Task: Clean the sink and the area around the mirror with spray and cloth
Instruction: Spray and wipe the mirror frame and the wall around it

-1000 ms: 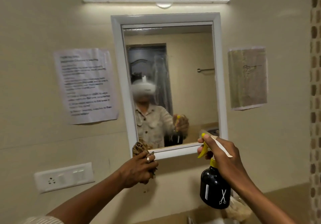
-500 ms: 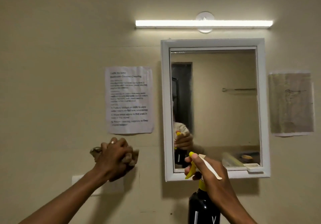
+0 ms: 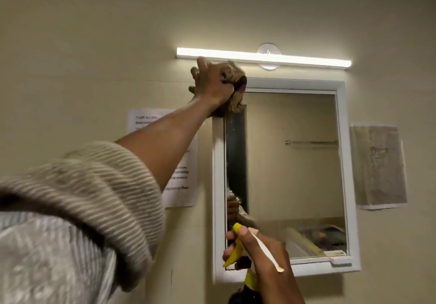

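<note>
- Nearest the camera: a rolled-up, beige ribbed knit sleeve (image 3: 94, 185) fills the lower left; the bare left forearm runs from it up and to the right.
- Right hand (image 3: 262, 254), bottom centre, is clenched round the neck of a dark glass spray bottle with yellow trigger and collar (image 3: 238, 247). Index finger lies over the top of the yellow trigger. Most of the bottle body is cut off by the bottom edge.
- A thin cream stick-shaped strip (image 3: 266, 249) lies along the back of the right hand; what it is cannot be told.
- The bottle nozzle sits in front of the lower left corner of the white-framed rectangular wall mirror (image 3: 344, 162).
- Left hand (image 3: 212, 84) grasps a bunched brown cloth (image 3: 236, 91), pressed at the mirror's upper left corner, overlapping frame and wall. Cloth tail hangs over the frame's left side.
- Just above the left hand: a lit white tube light (image 3: 283, 59), fingertips close under its left part.
- Left of the mirror, partly hidden by the forearm: a white printed paper sheet (image 3: 181, 185) on the beige wall (image 3: 94, 56).
- Right of the mirror: a brownish faded paper sheet (image 3: 377, 167), apart from the frame.
- Open wall shows left of the light and above it.
</note>
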`<action>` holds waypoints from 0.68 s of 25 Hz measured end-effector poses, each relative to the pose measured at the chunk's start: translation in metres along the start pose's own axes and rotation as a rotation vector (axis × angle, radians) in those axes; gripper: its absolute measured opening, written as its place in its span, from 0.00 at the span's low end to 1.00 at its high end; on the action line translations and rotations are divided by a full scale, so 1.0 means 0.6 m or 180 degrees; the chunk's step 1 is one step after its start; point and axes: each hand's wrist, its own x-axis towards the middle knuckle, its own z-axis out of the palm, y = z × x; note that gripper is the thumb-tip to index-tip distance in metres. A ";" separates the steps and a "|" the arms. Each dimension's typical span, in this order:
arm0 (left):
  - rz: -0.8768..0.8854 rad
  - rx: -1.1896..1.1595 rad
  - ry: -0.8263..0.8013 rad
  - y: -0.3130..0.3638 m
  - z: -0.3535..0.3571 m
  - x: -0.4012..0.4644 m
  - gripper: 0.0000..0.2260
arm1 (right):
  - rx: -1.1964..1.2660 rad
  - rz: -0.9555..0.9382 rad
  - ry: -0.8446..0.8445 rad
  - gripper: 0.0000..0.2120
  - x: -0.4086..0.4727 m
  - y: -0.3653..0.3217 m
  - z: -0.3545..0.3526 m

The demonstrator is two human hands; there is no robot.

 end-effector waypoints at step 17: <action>-0.0395 -0.0805 -0.0138 -0.152 0.144 -0.419 0.11 | -0.0648 -0.0580 0.0371 0.18 0.006 -0.083 -0.032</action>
